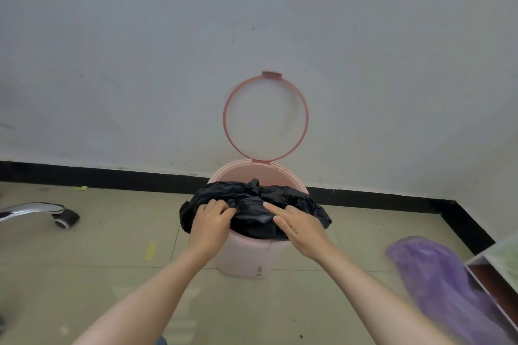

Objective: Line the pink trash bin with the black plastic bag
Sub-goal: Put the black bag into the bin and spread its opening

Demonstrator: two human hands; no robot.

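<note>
Bag on bin mouth, centre frame; both our hands on it.

Black plastic bag (253, 206) lies crumpled over the near rim of the pink trash bin (246, 256), spilling past both sides; far rim bare. Our left hand (208, 225) pinches a fold with curled fingers. Our right hand (301, 228) rests flat, fingers extended, gripping nothing. Pink ring (265, 117) stands hinged upright against the wall. Chair caster (66, 218) at left, purple bag (437, 277) lower right.

The bin (246, 256) is pale pink, and its raised ring (265, 116) is a darker pink. The bag (252, 206) is black — glossy. The wall (168, 36) is white, the skirting (112, 176) black, the floor (84, 260) beige. Another bag (440, 274) is purple.
</note>
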